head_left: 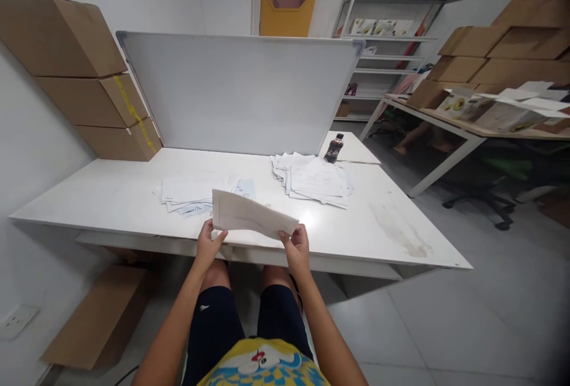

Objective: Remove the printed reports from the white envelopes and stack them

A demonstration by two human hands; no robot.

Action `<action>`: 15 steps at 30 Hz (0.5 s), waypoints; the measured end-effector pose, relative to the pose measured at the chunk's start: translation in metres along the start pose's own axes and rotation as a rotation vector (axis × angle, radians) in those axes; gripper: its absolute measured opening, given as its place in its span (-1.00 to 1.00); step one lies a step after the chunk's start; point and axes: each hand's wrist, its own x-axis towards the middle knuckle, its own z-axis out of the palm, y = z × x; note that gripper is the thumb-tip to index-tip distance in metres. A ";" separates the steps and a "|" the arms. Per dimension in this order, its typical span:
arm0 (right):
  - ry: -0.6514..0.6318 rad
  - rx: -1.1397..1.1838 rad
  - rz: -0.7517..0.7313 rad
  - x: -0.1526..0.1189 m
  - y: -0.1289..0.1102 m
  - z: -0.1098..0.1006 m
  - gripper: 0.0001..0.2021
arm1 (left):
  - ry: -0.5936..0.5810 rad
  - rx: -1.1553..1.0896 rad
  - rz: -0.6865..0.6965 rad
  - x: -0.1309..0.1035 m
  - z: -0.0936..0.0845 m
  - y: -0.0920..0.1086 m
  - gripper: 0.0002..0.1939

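Note:
A sheet of paper (252,215), whitish and slightly curved, is held up above the front edge of the white table (124,196). My left hand (210,243) pinches its lower left corner, thumb in front. At the lower right corner, my right hand (296,247) grips it the same way. Behind the sheet to the left lies a loose pile of papers (187,190), some with blue print. To the right, a larger uneven stack of papers (316,177) rests on the table. Any writing on the held sheet is too faint to read.
A whiteboard (244,92) stands along the table's back edge. Stacked cardboard boxes (118,101) rise at the left. A dark drink bottle (333,148) stands behind the right stack. Another table (427,114) with boxes is at the right; a cardboard box (100,315) lies on the floor.

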 end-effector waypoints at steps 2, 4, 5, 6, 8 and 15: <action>-0.017 -0.028 0.043 -0.001 0.012 0.000 -0.70 | 0.014 0.000 -0.011 0.003 -0.001 -0.007 -0.56; -0.042 -0.058 0.096 -0.003 0.024 0.001 -0.68 | 0.060 0.049 -0.054 0.004 0.001 -0.012 -0.60; -0.062 -0.080 0.116 -0.004 0.030 0.002 -0.67 | 0.081 0.078 -0.067 0.003 0.002 -0.013 -0.63; -0.086 -0.109 0.130 -0.004 0.034 0.002 -0.68 | 0.104 0.102 -0.063 0.002 0.004 -0.014 -0.66; -0.126 -0.164 0.144 -0.003 0.038 0.004 -0.69 | 0.151 0.137 -0.032 0.000 0.008 -0.013 -0.68; -0.123 -0.200 0.193 -0.016 0.003 -0.003 -0.68 | 0.181 0.258 -0.015 -0.039 0.004 0.014 -0.72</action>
